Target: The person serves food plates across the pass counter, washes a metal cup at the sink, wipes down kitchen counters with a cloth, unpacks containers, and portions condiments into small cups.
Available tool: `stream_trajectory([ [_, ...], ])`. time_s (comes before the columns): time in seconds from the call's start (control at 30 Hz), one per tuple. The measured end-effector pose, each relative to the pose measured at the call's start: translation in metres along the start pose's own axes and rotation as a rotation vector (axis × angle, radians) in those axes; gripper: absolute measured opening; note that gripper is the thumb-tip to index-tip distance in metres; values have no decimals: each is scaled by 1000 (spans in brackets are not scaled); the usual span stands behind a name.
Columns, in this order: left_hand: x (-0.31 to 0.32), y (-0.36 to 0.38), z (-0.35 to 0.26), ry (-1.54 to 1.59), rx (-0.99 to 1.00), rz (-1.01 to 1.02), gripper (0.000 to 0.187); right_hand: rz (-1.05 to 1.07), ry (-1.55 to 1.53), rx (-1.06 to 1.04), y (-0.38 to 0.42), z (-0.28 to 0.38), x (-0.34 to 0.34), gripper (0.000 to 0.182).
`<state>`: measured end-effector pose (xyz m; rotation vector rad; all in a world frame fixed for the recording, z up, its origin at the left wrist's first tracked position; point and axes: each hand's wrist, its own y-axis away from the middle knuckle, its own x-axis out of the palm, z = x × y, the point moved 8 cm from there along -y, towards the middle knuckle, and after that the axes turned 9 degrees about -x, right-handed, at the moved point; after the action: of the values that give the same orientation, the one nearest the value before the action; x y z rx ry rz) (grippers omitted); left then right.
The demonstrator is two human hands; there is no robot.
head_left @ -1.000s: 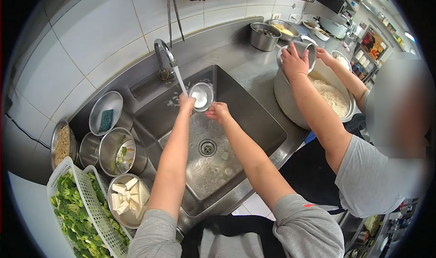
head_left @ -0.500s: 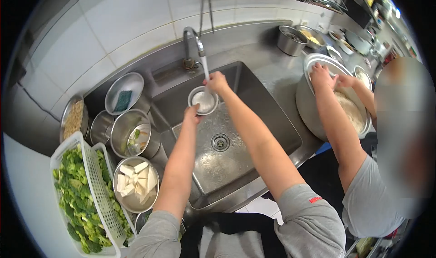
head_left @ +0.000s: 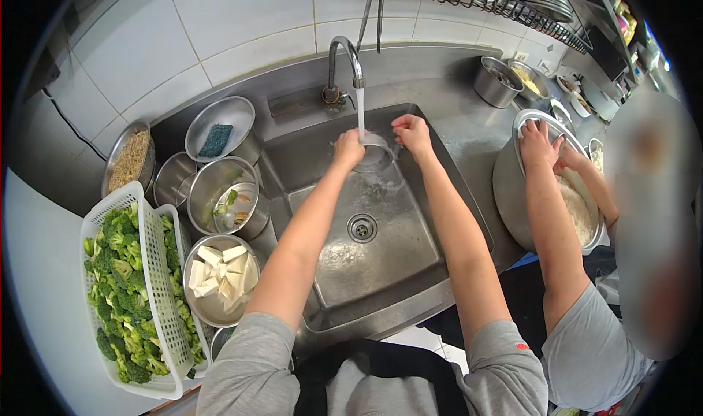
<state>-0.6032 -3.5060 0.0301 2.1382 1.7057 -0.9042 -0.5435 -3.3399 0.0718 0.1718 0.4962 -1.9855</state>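
My left hand (head_left: 350, 150) is closed on the rim of a small metal bowl (head_left: 376, 157), which tilts over the back of the sink (head_left: 344, 273). Water from the faucet (head_left: 344, 57) falls beside my fingers, and splashing blurs the bowl. To the right of the bowl and apart from it is my right hand (head_left: 414, 135), its fingers loosely bent with nothing visible in them.
Left of the sink stand a white basket (head_left: 157, 291) of broccoli, a bowl of white chunks (head_left: 223, 277) and several metal bowls, one with a green scouring pad (head_left: 216, 140). At right, a co-worker's hands (head_left: 540, 146) reach into a large pot (head_left: 512, 189).
My right hand has left the bowl and moved right. The bowl, upright before with whitish contents, is now tilted in my left hand. The camera view has shifted.
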Motion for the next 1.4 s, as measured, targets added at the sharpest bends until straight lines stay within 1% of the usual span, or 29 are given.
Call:
stream_trajectory([
  [0.1, -25, 5, -4, -77, -27, -50, 32, 3, 142, -81, 15, -27, -12, 15],
  [0.13, -33, 12, -6, -17, -59, -14, 32, 1, 140, -82, 24, -31, -15, 15],
  [0.17, -40, 17, -11, -20, -60, -11, 32, 58, 181, -76, 38, -37, -12, 17],
  [0.2, -42, 20, -15, -93, -33, 17, 34, 113, 222, -73, 51, -40, -10, 19],
  [0.23, -43, 25, -19, -166, -9, 48, 37, 112, 220, -67, 65, -42, -11, 19],
  [0.3, -45, 37, -24, -165, -5, 57, 39, 163, 325, -66, 97, -46, -13, 24],
  [0.33, -46, 44, -29, -191, 35, 40, 40, 204, 335, 0, 118, -49, -16, 29],
  [0.37, -50, 49, -38, -215, 85, 18, 42, 193, 335, 3, 139, -43, -23, 29],
  [0.43, -55, 65, -56, -223, 114, 47, 44, 106, 409, -104, 191, -23, -39, 29],
  [0.47, -58, 70, -68, -246, 184, 41, 41, 81, 413, -89, 216, -18, -47, 29],
  [0.5, -58, 78, -77, -264, 252, 44, 38, 25, 460, -164, 245, -4, -54, 28],
  [0.53, -58, 84, -82, -257, 274, 47, 39, -32, 512, -241, 274, 11, -61, 27],
  [0.57, -57, 90, -88, -273, 290, 57, 39, -64, 528, -222, 299, 20, -67, 27],
  [0.63, -56, 107, -100, -252, 385, -14, 36, 5, 716, -262, 349, 41, -61, 26],
  [0.67, -53, 115, -106, -300, 431, -40, 35, -2, 775, -274, 370, 48, -61, 25],
  [0.7, -47, 123, -110, -343, 479, -69, 34, -22, 734, -283, 392, 51, -62, 24],
  [0.77, -37, 146, -114, -409, 540, -90, 33, -58, 694, -219, 432, 57, -68, 24],
  [0.83, -19, 162, -107, -529, 570, -54, 39, -120, 694, -169, 476, 69, -77, 25],
  [0.93, -3, 191, -104, -625, 555, 5, 34, -226, 714, -107, 548, 60, -103, 27],
  [1.03, 12, 219, -98, -725, 547, 83, 36, -277, 708, 185, 650, -11, -152, 27],
  [1.07, 21, 223, -87, -775, 549, 117, 38, -289, 732, 404, 700, -36, -171, 28],
  [1.13, 34, 235, -79, -899, 558, 166, 39, -339, 827, 725, 828, -93, -205, 26],
  [1.2, 36, 250, -76, -993, 586, 154, 39, -344, 768, 1155, 973, -124, -232, 23],
  [1.23, 38, 258, -74, -1017, 608, 128, 39, -431, 725, 1267, 1037, -118, -242, 20],
  [1.27, 35, 268, -76, -1079, 545, 119, 39, -494, 673, 1440, 1109, -123, -244, 25],
  [1.3, 30, 280, -76, -1144, 478, 114, 40, -572, 619, 1525, 1156, -96, -246, 25],
  [1.33, 24, 281, -70, -1106, 444, 42, 40, -594, 685, 1548, 1207, -88, -245, 27],
  [1.37, 20, 284, -67, -1066, 407, -32, 40, -627, 604, 1653, 1248, -74, -245, 28],
  [1.4, 10, 305, -80, -1054, 406, -121, 38, -654, 515, 1756, 1285, -60, -242, 29],
])
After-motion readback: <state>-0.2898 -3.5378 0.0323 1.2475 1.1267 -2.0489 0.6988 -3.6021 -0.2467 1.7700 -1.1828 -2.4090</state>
